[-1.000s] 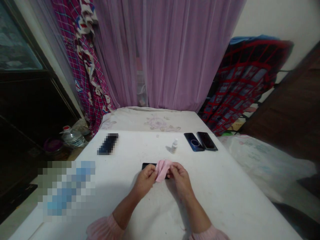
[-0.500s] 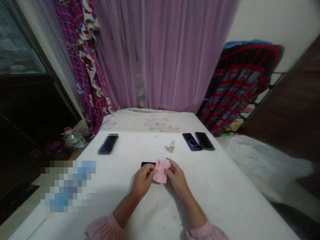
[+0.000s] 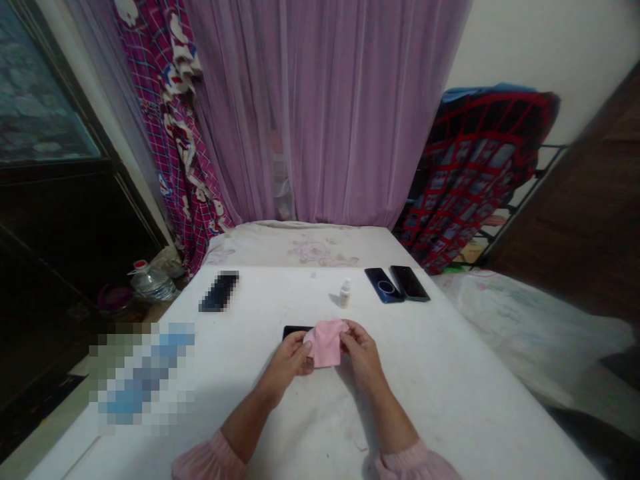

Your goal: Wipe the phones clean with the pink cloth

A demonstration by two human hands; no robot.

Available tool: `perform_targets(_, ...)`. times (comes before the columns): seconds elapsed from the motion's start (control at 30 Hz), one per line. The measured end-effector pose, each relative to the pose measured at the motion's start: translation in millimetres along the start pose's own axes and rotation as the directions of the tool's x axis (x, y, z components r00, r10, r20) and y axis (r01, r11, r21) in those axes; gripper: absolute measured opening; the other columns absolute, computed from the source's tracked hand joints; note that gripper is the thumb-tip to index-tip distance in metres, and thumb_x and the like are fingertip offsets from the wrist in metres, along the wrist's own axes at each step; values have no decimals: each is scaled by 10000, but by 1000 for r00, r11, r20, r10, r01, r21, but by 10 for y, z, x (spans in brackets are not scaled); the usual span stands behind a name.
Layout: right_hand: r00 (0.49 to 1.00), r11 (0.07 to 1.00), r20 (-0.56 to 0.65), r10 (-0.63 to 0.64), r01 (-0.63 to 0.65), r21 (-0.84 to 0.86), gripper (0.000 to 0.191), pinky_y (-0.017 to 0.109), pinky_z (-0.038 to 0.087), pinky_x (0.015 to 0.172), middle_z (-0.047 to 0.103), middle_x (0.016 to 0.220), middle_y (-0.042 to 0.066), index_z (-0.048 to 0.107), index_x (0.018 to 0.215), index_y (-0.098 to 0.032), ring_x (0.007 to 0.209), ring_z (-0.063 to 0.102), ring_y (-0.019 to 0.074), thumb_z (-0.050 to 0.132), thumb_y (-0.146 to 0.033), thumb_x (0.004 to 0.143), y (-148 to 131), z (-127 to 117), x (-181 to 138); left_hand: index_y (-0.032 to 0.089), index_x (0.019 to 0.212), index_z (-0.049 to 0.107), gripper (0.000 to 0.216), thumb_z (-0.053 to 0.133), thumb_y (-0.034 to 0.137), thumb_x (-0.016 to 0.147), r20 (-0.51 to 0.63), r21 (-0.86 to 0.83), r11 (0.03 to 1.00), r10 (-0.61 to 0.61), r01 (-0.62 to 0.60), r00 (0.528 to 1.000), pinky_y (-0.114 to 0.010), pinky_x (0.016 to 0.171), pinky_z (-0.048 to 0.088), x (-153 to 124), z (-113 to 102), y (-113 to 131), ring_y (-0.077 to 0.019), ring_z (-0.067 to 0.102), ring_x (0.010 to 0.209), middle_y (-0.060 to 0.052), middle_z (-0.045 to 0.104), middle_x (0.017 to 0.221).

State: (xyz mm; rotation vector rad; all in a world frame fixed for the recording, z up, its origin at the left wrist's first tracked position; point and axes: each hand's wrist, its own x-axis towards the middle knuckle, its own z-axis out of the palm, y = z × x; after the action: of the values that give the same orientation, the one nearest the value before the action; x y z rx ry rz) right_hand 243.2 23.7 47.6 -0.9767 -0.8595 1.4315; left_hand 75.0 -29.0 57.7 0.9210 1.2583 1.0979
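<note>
A small pink cloth point(image 3: 328, 344) is stretched between my two hands over the middle of the white table. My left hand point(image 3: 290, 353) pinches its left edge, and my right hand point(image 3: 361, 348) grips the right edge. Partly hidden under the cloth and my left hand lies a black phone point(image 3: 295, 329), of which mainly the far edge shows. Just beyond the cloth a small white bottle point(image 3: 345, 293) stands upright.
Two phones lie side by side at the right: a dark blue one point(image 3: 384, 285) and a black one point(image 3: 410, 283). On the left are a blurred dark object point(image 3: 220, 291) and a blurred bluish item point(image 3: 150, 373). Purple curtains point(image 3: 345, 120) hang behind the white table point(image 3: 420, 387).
The pink cloth, crumpled before, is now spread flatter and wider between my hands. My left fingers have shifted along its edge. The view has tilted slightly.
</note>
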Motion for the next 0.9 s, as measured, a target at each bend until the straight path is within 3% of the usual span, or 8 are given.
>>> perform_targets(0.07, 1000, 1000, 4, 0, 0, 1, 377, 251, 424, 542, 644, 657, -7, 712, 896, -186, 565, 532, 128, 806, -340, 564, 10, -8, -2, 185, 1065, 642, 667, 759, 672, 625, 52, 18, 999, -27, 26, 998, -255, 626, 476, 11, 13, -22, -135, 613, 672, -23, 662, 793)
perform_targets(0.13, 1000, 1000, -6, 1, -1, 1, 443, 258, 440, 548, 654, 694, -7, 692, 967, -198, 581, 551, 136, 808, -340, 564, 23, -8, -2, 163, 951, 682, 600, 746, 672, 639, 78, 32, 999, -23, 21, 997, -250, 622, 464, 22, 11, -41, -123, 596, 635, -16, 651, 729)
perform_targets(0.3, 996, 998, -81, -48, 45, -45, 482, 275, 477, 559, 681, 843, 28, 668, 978, -215, 681, 615, 175, 831, -429, 579, 25, 17, -34, 162, 795, 683, 508, 767, 637, 639, 53, 38, 996, 80, -83, 995, -285, 706, 485, 33, -21, -13, -151, 615, 703, -24, 675, 772)
perform_targets(0.47, 990, 993, 136, -20, 36, -112, 455, 309, 505, 636, 694, 793, 53, 705, 912, -186, 735, 633, 204, 786, -558, 664, -42, 57, -140, 172, 866, 697, 492, 754, 618, 666, 72, 53, 977, 202, -206, 977, -328, 795, 503, 44, 43, 1, -226, 643, 896, -74, 706, 953)
perform_targets(0.6, 972, 989, 235, 13, 22, -147, 468, 350, 505, 779, 740, 927, 71, 741, 977, -192, 850, 654, 226, 837, -463, 608, -45, 77, -163, 165, 853, 682, 456, 754, 582, 684, 52, 88, 965, 244, -248, 968, -313, 759, 517, 69, 108, -40, -211, 650, 855, -71, 711, 908)
perform_targets(0.7, 989, 986, 149, 16, 9, -167, 418, 352, 494, 798, 751, 897, 69, 763, 934, -181, 832, 652, 216, 821, -400, 583, -4, 30, -94, 172, 837, 643, 435, 743, 570, 694, 29, 91, 970, 226, -227, 974, -289, 696, 522, 79, 86, -25, -184, 653, 778, -38, 707, 815)
perform_targets(0.9, 999, 990, -47, 2, -8, -138, 452, 260, 413, 498, 670, 631, 11, 746, 1007, -147, 490, 510, 125, 722, -335, 596, 9, -174, 58, 186, 875, 586, 416, 700, 546, 700, -122, 157, 981, 137, -118, 983, -212, 507, 475, 3, -106, 47, -149, 643, 653, -20, 702, 764)
